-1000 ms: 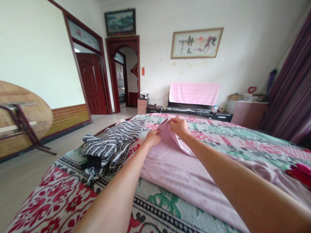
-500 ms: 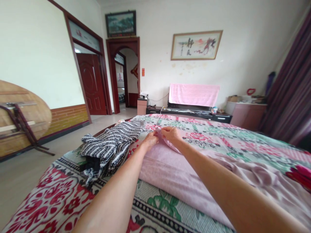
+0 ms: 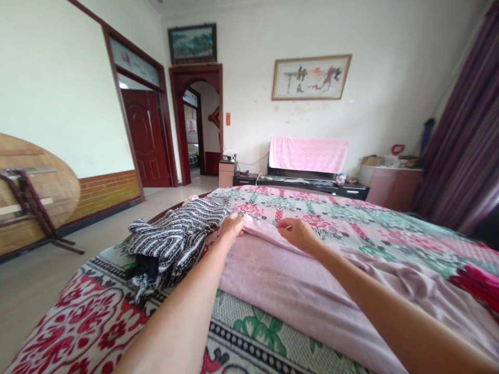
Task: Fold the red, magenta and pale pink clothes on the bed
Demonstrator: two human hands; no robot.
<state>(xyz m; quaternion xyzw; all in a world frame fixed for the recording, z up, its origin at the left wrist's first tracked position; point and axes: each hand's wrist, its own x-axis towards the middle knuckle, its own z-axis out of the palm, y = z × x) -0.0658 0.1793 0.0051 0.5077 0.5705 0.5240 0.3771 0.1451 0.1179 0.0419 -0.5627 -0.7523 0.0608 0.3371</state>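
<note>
A long piece of pale pink cloth [image 3: 288,275], perhaps a garment, lies across the bed, smooth on the left and crumpled on the right. My left hand [image 3: 234,224] pinches its far left corner. At the cloth's far edge, a little to the right, my right hand [image 3: 298,232] has its fingers bent and closed. Whether any fabric is between those fingertips cannot be made out. Just left of my left hand, a black-and-white striped knit garment [image 3: 179,228] lies in a loose heap, with a black part showing at its near end.
The flowered bedspread [image 3: 261,327] spreads under everything. At the right edge lies a bright pink-red cloth [image 3: 477,280]. Beyond the bed stands a low black cabinet [image 3: 353,191] bearing a pink-draped screen [image 3: 307,154]. A folded round table [image 3: 58,176] leans at the left wall.
My hands were together at the pale pink cloth's corner. Now the right hand has moved right along its far edge and the left slightly left, with the edge stretched straighter between them.
</note>
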